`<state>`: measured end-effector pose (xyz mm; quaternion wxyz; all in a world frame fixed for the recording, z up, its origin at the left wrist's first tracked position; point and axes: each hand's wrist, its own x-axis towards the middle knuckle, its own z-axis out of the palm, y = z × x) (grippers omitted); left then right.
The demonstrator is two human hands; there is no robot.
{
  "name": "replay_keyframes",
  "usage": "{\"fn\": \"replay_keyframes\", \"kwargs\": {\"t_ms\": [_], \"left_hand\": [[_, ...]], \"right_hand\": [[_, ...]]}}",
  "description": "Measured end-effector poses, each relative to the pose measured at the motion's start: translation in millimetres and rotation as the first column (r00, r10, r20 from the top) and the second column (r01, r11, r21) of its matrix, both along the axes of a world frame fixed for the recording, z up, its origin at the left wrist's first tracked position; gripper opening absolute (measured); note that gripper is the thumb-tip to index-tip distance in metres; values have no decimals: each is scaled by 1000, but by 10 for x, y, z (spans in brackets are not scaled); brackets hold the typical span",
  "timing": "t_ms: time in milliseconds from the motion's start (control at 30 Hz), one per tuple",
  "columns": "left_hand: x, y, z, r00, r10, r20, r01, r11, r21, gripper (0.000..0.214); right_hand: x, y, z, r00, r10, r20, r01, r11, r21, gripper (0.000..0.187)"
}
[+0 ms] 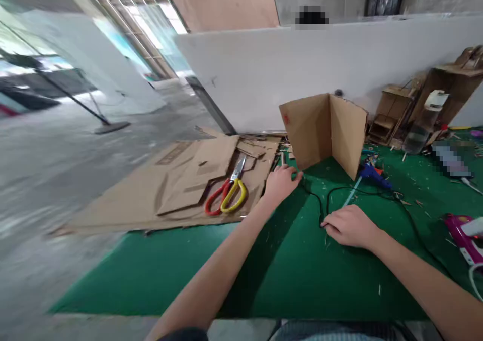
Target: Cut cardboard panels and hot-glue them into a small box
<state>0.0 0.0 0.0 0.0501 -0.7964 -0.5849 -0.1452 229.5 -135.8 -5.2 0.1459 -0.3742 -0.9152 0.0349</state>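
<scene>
A folded brown cardboard piece [324, 130] stands upright in a V on the green mat [241, 275]. My left hand [279, 182] reaches to its lower left corner, fingers curled against the cardboard's bottom edge. My right hand [349, 226] rests on the mat with fingers bent, touching a black cable [323, 200]. The cable runs toward a blue glue gun [372, 174] lying just right of the standing cardboard. Whether either hand grips anything is not plain.
Flat cardboard sheets [169, 185] lie to the left with red-and-yellow scissors [228, 192] on top. Small cardboard models [392, 112] and a clear bottle [424, 124] stand at the back right against a white wall. A pink tool [464, 235] lies at the right edge.
</scene>
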Motion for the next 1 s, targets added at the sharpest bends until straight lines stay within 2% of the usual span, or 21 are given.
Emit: {"fn": "replay_keyframes", "kwargs": {"t_ms": [200, 367, 467, 567, 800, 1000], "left_hand": [[-5, 108, -154, 993, -69, 95, 77, 993, -84, 28], [-152, 282, -151, 966, -208, 156, 232, 961, -154, 26], [-128, 260, -136, 939, -308, 151, 328, 935, -132, 33], [-84, 191, -127, 907, -406, 111, 418, 900, -125, 29], [-166, 103, -76, 920, -393, 9, 392, 915, -94, 29], [-152, 11, -49, 886, -457, -82, 449, 888, -101, 35]], "right_hand": [[-83, -68, 27, 996, 53, 74, -61, 992, 108, 34], [-113, -81, 61, 995, 45, 86, -50, 997, 57, 33], [-120, -66, 73, 995, 43, 88, -46, 999, 27, 33], [-138, -47, 69, 995, 42, 89, -43, 999, 6, 34], [-187, -3, 39, 997, 0, 77, 3, 999, -39, 31], [-185, -4, 52, 997, -28, 77, 32, 998, -49, 30]]}}
